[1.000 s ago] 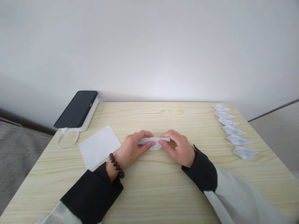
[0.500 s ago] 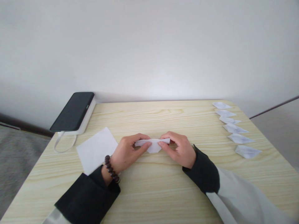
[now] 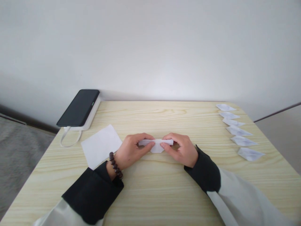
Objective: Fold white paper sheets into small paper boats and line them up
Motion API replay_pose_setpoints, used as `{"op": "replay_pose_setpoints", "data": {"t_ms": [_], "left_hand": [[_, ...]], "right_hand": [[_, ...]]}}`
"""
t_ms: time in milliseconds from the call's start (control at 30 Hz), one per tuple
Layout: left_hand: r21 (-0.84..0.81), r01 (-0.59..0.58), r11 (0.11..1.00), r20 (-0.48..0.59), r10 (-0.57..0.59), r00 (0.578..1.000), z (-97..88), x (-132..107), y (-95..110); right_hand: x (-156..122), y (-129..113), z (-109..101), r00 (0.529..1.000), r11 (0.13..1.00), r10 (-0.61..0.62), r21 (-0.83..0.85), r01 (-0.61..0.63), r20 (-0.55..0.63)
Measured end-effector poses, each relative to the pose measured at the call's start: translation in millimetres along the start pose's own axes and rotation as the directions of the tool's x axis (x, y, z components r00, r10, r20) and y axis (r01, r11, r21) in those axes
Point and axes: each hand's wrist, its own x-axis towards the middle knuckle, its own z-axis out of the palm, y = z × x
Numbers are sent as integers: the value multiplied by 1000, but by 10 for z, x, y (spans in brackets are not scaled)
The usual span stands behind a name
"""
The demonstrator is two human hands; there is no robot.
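Note:
A small folded white paper [image 3: 157, 148] is held between both hands above the middle of the table. My left hand [image 3: 133, 149] pinches its left part, thumb in front and fingers behind. My right hand [image 3: 180, 148] pinches the right part the same way, and the two thumbs are close together near the centre. A narrow folded strip runs along the top, with a flap whose lower corners are angled hanging below. Flat white sheet paper [image 3: 101, 146] lies just left of my left hand, partly behind the wrist.
Several folded white paper boats [image 3: 240, 130] stand in a column along the table's right side. At the back left, a black phone [image 3: 79, 108] rests on a white block [image 3: 92, 114] with a white cable loop [image 3: 61, 141]. A wall borders the table's [image 3: 150, 194] far edge.
Both hands keep their pinch on the folded paper, and its shape looks almost the same. The whole view has shifted slightly, with the phone and the flat sheet now farther right in the picture.

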Motion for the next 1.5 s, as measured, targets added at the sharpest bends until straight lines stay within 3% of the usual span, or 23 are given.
{"op": "replay_pose_setpoints", "data": {"t_ms": [267, 667, 900, 1233, 1500], "left_hand": [[36, -50, 998, 8, 50, 999, 15, 7, 6], [95, -36, 995, 40, 33, 999, -9, 16, 38], [77, -6, 997, 17, 4, 1000, -18, 3, 37], [43, 37, 998, 88, -41, 995, -93, 11, 21], [40, -12, 999, 137, 7, 991, -131, 13, 57]], "right_hand": [[2, 21, 10, 999, 999, 44, 1, -44, 31], [41, 11, -44, 981, 975, 153, 143, -169, 119], [25, 69, -83, 975, 970, 148, 167, -175, 165], [15, 184, -164, 946, 912, 203, 304, -277, 252], [6, 202, -176, 944, 904, 214, 315, -290, 252]]}}
